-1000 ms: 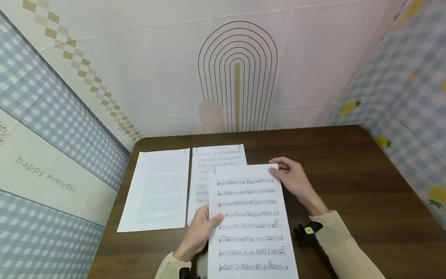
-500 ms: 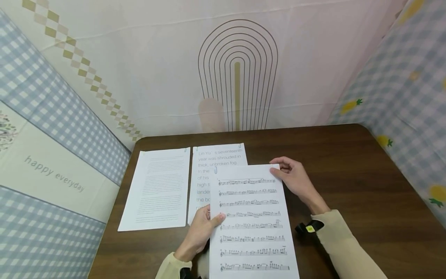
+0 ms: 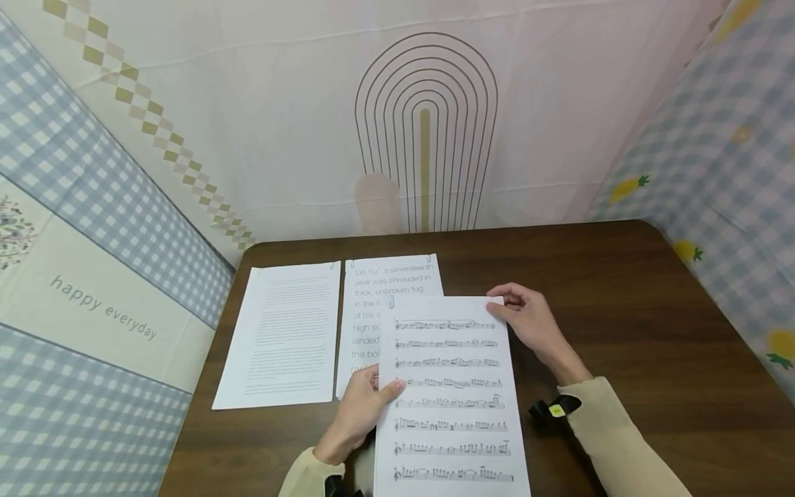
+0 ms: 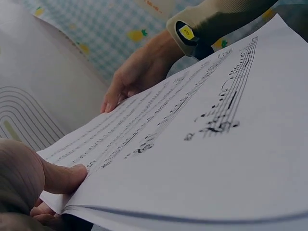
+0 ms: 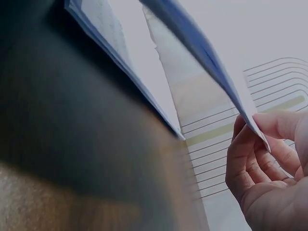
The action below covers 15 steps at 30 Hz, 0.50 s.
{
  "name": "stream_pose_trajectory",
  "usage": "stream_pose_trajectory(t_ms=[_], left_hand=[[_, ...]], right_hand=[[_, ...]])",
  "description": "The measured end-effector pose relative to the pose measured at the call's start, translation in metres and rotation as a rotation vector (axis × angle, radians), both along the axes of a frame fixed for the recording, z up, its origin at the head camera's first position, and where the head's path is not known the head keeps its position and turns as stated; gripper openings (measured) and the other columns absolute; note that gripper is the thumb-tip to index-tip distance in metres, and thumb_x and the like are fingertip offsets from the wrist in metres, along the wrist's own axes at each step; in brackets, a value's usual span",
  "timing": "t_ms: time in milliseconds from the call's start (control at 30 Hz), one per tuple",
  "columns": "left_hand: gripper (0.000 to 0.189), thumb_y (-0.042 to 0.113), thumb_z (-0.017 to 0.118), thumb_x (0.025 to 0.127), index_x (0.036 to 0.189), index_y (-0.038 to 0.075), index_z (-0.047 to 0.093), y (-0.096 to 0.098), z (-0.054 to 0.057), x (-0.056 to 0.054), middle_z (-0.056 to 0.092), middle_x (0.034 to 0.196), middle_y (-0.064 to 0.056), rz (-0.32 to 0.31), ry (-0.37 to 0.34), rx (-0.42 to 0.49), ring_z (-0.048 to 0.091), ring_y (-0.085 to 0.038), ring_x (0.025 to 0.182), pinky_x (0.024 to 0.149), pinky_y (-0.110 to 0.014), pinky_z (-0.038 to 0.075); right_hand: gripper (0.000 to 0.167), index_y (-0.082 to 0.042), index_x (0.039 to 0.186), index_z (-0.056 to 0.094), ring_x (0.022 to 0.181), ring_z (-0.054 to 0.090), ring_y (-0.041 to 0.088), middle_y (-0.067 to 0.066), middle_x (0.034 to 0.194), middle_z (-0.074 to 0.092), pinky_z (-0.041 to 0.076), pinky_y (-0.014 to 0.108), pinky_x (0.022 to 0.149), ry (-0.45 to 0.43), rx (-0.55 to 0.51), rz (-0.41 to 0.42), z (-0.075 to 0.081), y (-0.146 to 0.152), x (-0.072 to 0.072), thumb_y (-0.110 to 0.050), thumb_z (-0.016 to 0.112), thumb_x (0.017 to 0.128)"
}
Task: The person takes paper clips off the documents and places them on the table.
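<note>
A stack of sheet music (image 3: 450, 414) with a paper clip (image 3: 392, 301) at its top left corner is held up in front of me. My left hand (image 3: 360, 408) grips its left edge, thumb on the printed face and fingers behind. At the top right corner, my right hand (image 3: 528, 321) pinches the sheets between thumb and fingers. The right wrist view shows the sheets (image 5: 207, 57) edge-on, raised above the table, with the right hand (image 5: 274, 168) on their corner. In the left wrist view the left thumb (image 4: 65, 178) presses on the page (image 4: 192, 163).
A stack of large-print pages (image 3: 397, 276), clipped at both top corners, lies partly behind the sheet music. Left of it lies a stack of small-print pages (image 3: 286, 338). Both rest on the dark wooden table (image 3: 590, 276), with a patterned cloth (image 3: 279, 124) behind its far edge.
Both hands have shifted slightly to the right with the sheet music, its top edge now a little lower in the head view. Their grip looks the same.
</note>
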<state>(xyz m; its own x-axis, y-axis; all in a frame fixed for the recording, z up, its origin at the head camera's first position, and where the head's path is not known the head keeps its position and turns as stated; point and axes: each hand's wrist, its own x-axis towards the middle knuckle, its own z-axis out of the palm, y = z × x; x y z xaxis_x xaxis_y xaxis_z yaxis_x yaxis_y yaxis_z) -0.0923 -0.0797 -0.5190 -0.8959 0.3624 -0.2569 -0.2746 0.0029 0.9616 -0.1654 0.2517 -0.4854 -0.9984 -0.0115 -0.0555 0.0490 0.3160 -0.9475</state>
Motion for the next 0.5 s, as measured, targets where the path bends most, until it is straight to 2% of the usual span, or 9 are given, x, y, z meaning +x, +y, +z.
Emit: stream_pose_trajectory(t_ms=[233, 500], left_hand=[[0.033, 0.004, 0.065, 0.106, 0.136, -0.009, 0.066, 0.0039, 0.0014, 0.0, 0.081, 0.115, -0.027, -0.002, 0.001, -0.018, 0.085, -0.035, 0.091, 0.078, -0.04, 0.069], [0.032, 0.001, 0.065, 0.104, 0.135, -0.009, 0.067, 0.008, 0.0028, 0.0004, 0.081, 0.116, -0.028, -0.007, 0.006, -0.024, 0.085, -0.036, 0.092, 0.079, -0.041, 0.069]], right_hand=[[0.027, 0.002, 0.129, 0.069, 0.082, 0.076, 0.012, 0.027, 0.112, 0.073, 0.062, 0.025, 0.072, -0.001, 0.002, -0.013, -0.0041, 0.005, 0.0026, -0.013, 0.072, 0.106], [0.027, 0.002, 0.128, 0.07, 0.08, 0.075, 0.011, 0.021, 0.107, 0.074, 0.061, 0.025, 0.071, -0.003, 0.005, -0.041, -0.0074, 0.0083, 0.0035, -0.014, 0.072, 0.106]])
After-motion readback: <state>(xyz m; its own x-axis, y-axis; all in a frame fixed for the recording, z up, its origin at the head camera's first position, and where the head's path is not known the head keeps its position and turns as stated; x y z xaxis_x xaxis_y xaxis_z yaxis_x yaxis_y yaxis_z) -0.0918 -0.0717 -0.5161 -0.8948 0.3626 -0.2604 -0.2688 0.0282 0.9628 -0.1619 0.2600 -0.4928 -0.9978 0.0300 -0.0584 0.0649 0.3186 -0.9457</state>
